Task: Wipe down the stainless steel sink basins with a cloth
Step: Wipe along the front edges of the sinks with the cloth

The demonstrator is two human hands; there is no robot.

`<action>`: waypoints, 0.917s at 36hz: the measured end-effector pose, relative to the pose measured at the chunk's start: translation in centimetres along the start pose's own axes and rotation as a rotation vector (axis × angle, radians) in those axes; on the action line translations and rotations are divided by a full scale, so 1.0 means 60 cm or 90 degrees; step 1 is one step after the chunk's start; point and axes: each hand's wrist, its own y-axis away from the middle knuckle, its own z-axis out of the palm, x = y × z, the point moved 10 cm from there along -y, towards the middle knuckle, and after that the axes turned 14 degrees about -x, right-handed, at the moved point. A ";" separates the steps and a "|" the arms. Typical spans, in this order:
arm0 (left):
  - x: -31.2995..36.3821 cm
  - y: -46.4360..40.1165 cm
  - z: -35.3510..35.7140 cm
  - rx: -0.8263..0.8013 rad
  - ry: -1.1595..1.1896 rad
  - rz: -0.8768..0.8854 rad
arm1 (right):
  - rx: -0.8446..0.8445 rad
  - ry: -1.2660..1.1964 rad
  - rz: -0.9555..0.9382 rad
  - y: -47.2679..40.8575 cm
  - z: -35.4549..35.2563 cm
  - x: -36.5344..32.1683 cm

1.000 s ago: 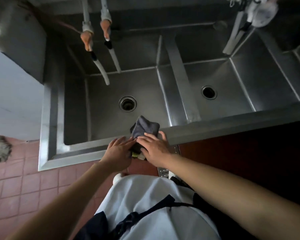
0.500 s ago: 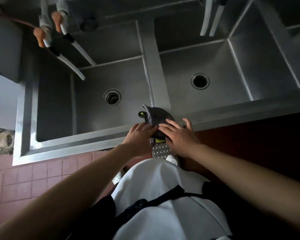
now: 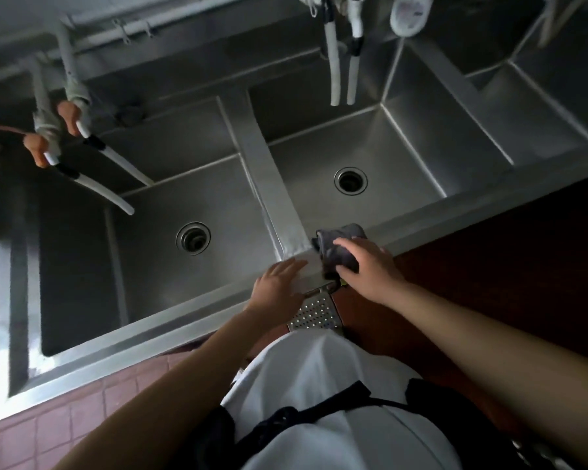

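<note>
A dark grey cloth [image 3: 336, 245] lies bunched on the sink's front rim [image 3: 455, 212], just right of the divider [image 3: 269, 188] between the left basin [image 3: 157, 252] and the middle basin [image 3: 387, 154]. My right hand [image 3: 367, 266] grips the cloth from the near side, fingers curled over it. My left hand [image 3: 279, 283] rests flat on the rim left of the cloth, fingers straight, apart from the cloth. Each basin has a round drain: the left drain [image 3: 193, 238] and the middle drain [image 3: 350, 181].
Two white hoses [image 3: 109, 195] hang over the left basin, two more hoses [image 3: 343, 76] over the middle one. A third basin [image 3: 530, 106] lies at far right. A perforated metal plate [image 3: 316, 312] sits below the rim at my waist. Pink floor tiles [image 3: 48, 432] show at lower left.
My left hand has come off the cloth and now lies flat on the rim. My right hand and the cloth have shifted right, past the divider.
</note>
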 end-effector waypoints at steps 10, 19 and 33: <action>-0.230 0.138 -0.029 0.069 -0.039 -0.229 | -0.078 0.069 0.320 -0.062 0.079 0.013; -0.324 0.217 -0.014 0.041 -0.099 -0.156 | 0.053 0.144 0.297 -0.025 0.125 -0.056; -0.339 0.223 -0.021 -0.017 -0.106 -0.103 | -0.026 0.159 0.274 0.013 0.158 -0.117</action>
